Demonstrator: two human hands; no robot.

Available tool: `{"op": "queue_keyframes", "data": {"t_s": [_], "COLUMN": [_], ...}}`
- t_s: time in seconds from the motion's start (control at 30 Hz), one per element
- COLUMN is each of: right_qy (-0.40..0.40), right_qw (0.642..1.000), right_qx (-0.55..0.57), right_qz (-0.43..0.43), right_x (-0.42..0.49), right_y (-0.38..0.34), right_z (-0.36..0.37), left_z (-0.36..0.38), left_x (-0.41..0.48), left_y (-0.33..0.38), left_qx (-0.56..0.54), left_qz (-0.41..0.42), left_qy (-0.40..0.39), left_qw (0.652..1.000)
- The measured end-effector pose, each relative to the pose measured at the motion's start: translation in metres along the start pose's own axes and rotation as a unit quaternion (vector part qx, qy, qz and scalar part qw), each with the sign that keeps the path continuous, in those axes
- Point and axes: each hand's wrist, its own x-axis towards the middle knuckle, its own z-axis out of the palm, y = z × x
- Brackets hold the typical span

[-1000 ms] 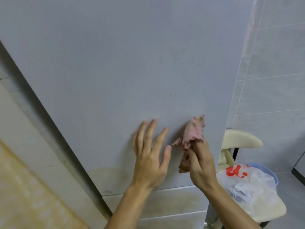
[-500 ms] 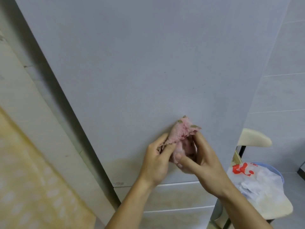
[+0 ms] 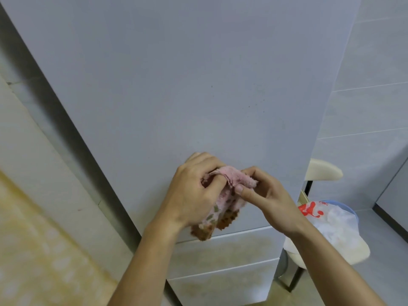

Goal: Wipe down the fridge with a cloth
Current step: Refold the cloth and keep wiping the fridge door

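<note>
A person's two hands bunch a pink cloth in front of the lower part of a grey fridge door. The left hand has its fingers curled round the cloth's left end, its grip closed tight on the fabric. The right hand pinches the upper right edge between thumb and fingers. The cloth is stretched in a short fold between the two grips. Its brown-patterned end hangs below the left palm, over the seam between the door and the drawer beneath. Whether the cloth touches the fridge cannot be told. Part of it is hidden inside the left hand. Yellowish staining marks the door's lower edge and the drawer fronts. The fridge's top is cut off by the frame. To the right, a cream chair stands partly hidden behind the fridge and the right forearm. A white bag with red print lies on its seat, and a blue rim shows behind it.
</note>
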Motion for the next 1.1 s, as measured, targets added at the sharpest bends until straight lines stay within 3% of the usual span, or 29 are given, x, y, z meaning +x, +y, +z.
{"op": "queue_keyframes", "data": {"t_s": [0.13, 0.3, 0.37, 0.47, 0.53, 0.73, 0.93, 1.0, 1.1], "right_qy": [0.028, -0.078, -0.088, -0.039, -0.009, 0.031, 0.005, 0.000, -0.013], "right_qw": [0.998, 0.990, 0.986, 0.981, 0.971, 0.946, 0.971, 0.974, 0.974], "right_qx": [0.061, 0.032, 0.036, 0.134, 0.200, 0.295, 0.220, 0.210, 0.208], "right_qz": [0.021, 0.112, 0.134, 0.133, 0.131, 0.131, 0.095, 0.087, 0.086], "right_x": [0.004, 0.002, 0.002, 0.002, 0.005, 0.011, 0.011, 0.012, 0.013], "right_y": [-0.012, -0.018, -0.015, -0.012, -0.012, -0.024, -0.030, -0.031, -0.036], "right_z": [0.006, -0.003, -0.004, -0.004, -0.004, -0.005, -0.008, -0.009, -0.011], "left_z": [-0.008, -0.004, 0.003, 0.016, 0.024, 0.032, 0.023, 0.021, 0.022], "left_x": [0.002, 0.005, 0.005, 0.001, -0.006, -0.021, -0.022, -0.021, -0.020], "left_y": [0.000, -0.016, -0.016, -0.014, -0.019, -0.019, -0.017, -0.012, -0.006], "left_qx": [-0.099, -0.231, -0.342, -0.507, -0.551, -0.573, -0.551, -0.575, -0.625], "left_qz": [-0.108, -0.197, -0.266, -0.361, -0.386, -0.435, -0.375, -0.389, -0.421], "left_qy": [-0.022, 0.022, 0.045, 0.053, 0.031, -0.070, -0.121, -0.106, -0.138], "left_qw": [0.989, 0.952, 0.900, 0.781, 0.739, 0.691, 0.736, 0.712, 0.643]}}
